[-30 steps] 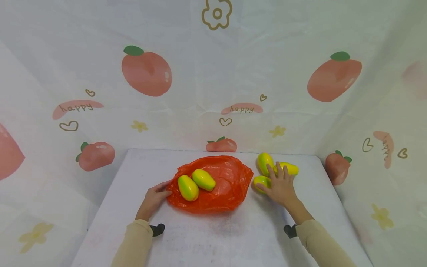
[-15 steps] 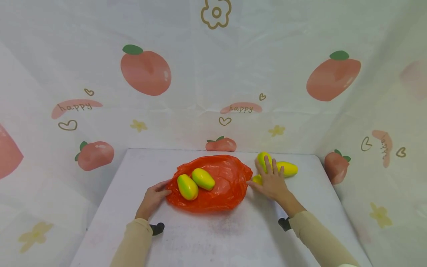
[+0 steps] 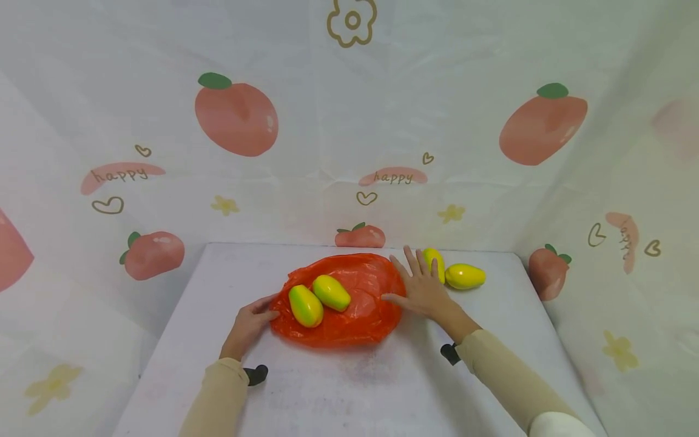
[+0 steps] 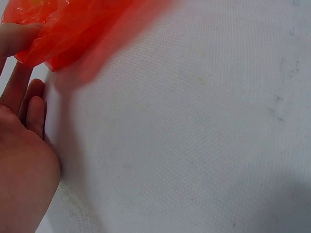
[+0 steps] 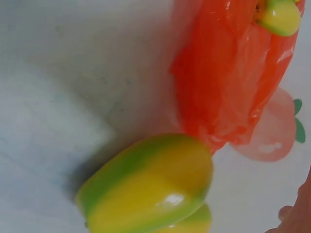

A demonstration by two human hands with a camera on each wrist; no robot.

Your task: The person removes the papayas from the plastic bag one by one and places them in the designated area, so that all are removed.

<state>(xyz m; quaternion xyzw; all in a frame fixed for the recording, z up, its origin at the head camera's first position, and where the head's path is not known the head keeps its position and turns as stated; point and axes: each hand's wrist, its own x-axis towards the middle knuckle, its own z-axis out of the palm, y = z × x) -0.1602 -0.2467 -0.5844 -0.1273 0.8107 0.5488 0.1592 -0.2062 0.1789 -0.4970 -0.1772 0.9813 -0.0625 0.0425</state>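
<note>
In the head view my left hand [image 3: 248, 328] pinches the left edge of a crumpled red plastic bag [image 3: 374, 303]. The left wrist view shows its thumb over the bag [image 4: 73, 34] and the other fingers below. Two yellow-green papayas, one in front [image 3: 306, 306] and one behind [image 3: 331, 292], lie on the bag's left part. My right hand [image 3: 423, 292], fingers spread, overlaps the bag's right edge. Close by in the right wrist view is another papaya [image 5: 150, 187], which the hand hides in the head view; whether the palm touches it, I cannot tell.
Beyond my right hand lie two more papayas, one partly covered by the fingers [image 3: 435, 261] and one on its side [image 3: 465, 276]. The white table [image 3: 327, 394] meets a fruit-print cloth backdrop [image 3: 311, 206] at its back and sides.
My right hand has moved left from the group of papayas to the bag's right edge, its fingers still spread. The papaya nearest it has gone out of sight behind it. My left hand stays put.
</note>
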